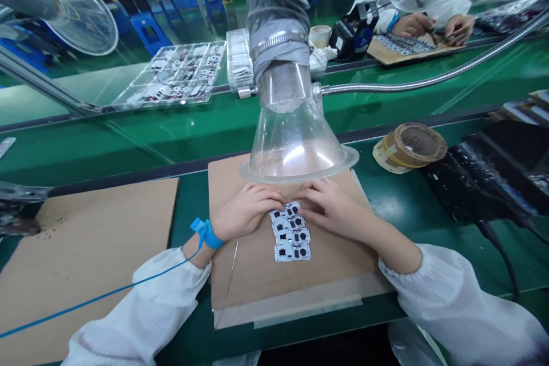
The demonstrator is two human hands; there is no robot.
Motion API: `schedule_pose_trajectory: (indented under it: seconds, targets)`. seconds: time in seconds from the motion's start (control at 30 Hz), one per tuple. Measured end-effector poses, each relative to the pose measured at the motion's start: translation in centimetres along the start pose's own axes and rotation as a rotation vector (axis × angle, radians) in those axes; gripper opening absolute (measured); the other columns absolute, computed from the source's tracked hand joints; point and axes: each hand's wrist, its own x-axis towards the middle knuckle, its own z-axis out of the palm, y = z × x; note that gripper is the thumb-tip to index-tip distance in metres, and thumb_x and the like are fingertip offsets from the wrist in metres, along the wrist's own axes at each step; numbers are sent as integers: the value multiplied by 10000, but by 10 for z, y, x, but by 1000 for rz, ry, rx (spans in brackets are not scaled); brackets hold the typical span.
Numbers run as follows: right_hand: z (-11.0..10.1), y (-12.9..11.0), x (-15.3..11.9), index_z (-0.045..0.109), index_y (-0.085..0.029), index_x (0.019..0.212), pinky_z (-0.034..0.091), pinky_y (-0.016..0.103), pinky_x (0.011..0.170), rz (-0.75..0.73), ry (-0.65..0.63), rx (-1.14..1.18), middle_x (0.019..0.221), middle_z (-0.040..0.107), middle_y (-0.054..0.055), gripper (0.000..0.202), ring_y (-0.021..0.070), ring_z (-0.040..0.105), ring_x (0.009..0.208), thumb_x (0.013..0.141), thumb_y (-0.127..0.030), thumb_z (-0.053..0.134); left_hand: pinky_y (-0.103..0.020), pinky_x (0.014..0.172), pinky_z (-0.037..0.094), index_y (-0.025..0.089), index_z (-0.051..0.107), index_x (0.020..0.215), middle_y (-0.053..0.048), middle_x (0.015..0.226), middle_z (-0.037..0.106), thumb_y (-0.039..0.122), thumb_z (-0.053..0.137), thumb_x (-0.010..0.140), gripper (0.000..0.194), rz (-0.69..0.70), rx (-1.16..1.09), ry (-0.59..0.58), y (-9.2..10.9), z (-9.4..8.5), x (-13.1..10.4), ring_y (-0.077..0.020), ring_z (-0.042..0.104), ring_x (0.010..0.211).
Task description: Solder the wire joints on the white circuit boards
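Several small white circuit boards (pixel 293 237) with black parts lie in a slightly slanting column on a cardboard sheet (pixel 334 266). My left hand (pixel 249 209), with a blue wrist strap (pixel 206 233), has its fingers bent and pressed together at the upper left of the column. From the other side, my right hand (pixel 332 209) curls its fingers and thumb at the right edge of the top circuit board (pixel 293 209). Both hands appear to grip that board between them; their fingertips are partly hidden. Just above them hangs a clear fume extraction hood (pixel 295 137). A thin wire (pixel 234 266) lies left of the boards.
A tape roll (pixel 409 147) and black equipment (pixel 489 177) stand to the right. Another cardboard sheet (pixel 98 251) lies left. Beyond the green ledge are a divided parts tray (pixel 175 74) and a co-worker's hands (pixel 458 28) over boards. A flexible metal tube (pixel 412 86) crosses the back.
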Motion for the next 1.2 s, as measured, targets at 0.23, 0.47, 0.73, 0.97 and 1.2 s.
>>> schedule_pose_trajectory:
  seconds: [0.23, 0.47, 0.73, 0.97, 1.2]
  targets:
    - [20, 2, 4, 729, -193, 1127, 498, 449, 911, 70, 75, -117, 1085, 684, 100, 150, 278, 587, 1023, 1079, -294, 628, -393, 1007, 473, 262, 781, 1194, -83, 1271, 728, 112, 425, 1108, 395, 55, 19, 67, 0, 2, -2, -210, 651, 1161]
    - [21, -1, 5, 729, -176, 1153, 478, 447, 917, 63, 62, -126, 1087, 659, 115, 201, 288, 570, 1033, 1090, -314, 597, -360, 962, 503, 333, 841, 1140, -68, 1254, 700, 119, 492, 1101, 412, 124, 12, -30, 3, 1, -3, -197, 611, 1114]
    - [13, 5, 1, 733, -210, 1146, 466, 433, 941, -22, 14, -51, 1102, 640, 99, 187, 270, 565, 1064, 1103, -305, 577, -382, 999, 511, 324, 802, 1232, -75, 1337, 685, 105, 457, 1109, 427, 88, 22, -6, 2, 5, -4, -209, 628, 1196]
    - [-2, 3, 0, 721, -202, 1227, 509, 472, 976, 7, -51, 2, 1166, 637, 119, 243, 287, 579, 1109, 1105, -325, 552, -402, 1030, 531, 231, 719, 1287, -102, 1339, 711, 79, 413, 1098, 391, 71, -53, 39, -2, 6, -7, -216, 651, 1221]
    - [-13, 8, -2, 695, -259, 1364, 524, 514, 1040, -19, -139, 46, 1247, 625, 114, 335, 303, 563, 1192, 1079, -412, 611, -403, 1025, 548, 212, 717, 1271, -106, 1313, 723, 81, 397, 1095, 388, 49, -88, 39, -1, 5, -6, -215, 656, 1197]
